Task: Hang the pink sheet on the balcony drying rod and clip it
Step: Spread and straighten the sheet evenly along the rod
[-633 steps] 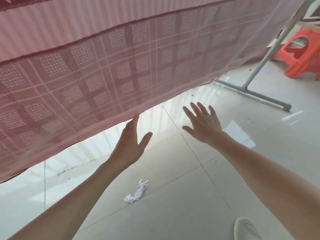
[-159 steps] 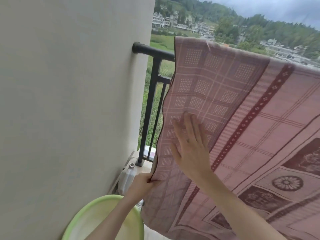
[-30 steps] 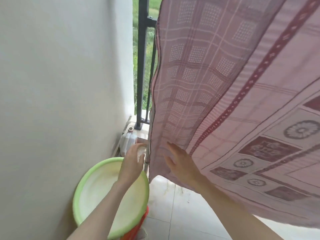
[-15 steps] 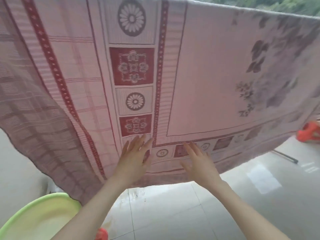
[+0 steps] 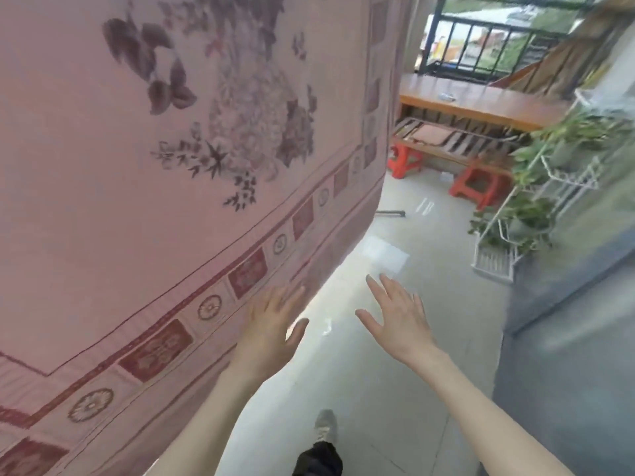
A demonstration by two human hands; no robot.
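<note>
Both hands have left the border they pressed before: left hand (image 5: pixel 271 324) lies flat, fingers spread, against the hanging pink sheet (image 5: pixel 165 187); right hand (image 5: pixel 395 317) is spread, empty, over the floor (image 5: pixel 378 389)

We count one pink sheet (image 5: pixel 144 187), and two hands: our left hand (image 5: pixel 271 324) and our right hand (image 5: pixel 398 324), both spread flat and empty. On the floor we count two red stools (image 5: pixel 403 161) (image 5: pixel 479 183), beside one white plant rack (image 5: pixel 536 201). We also see one shoe (image 5: pixel 324 424) of ours and one black railing (image 5: pixel 488 39).
</note>
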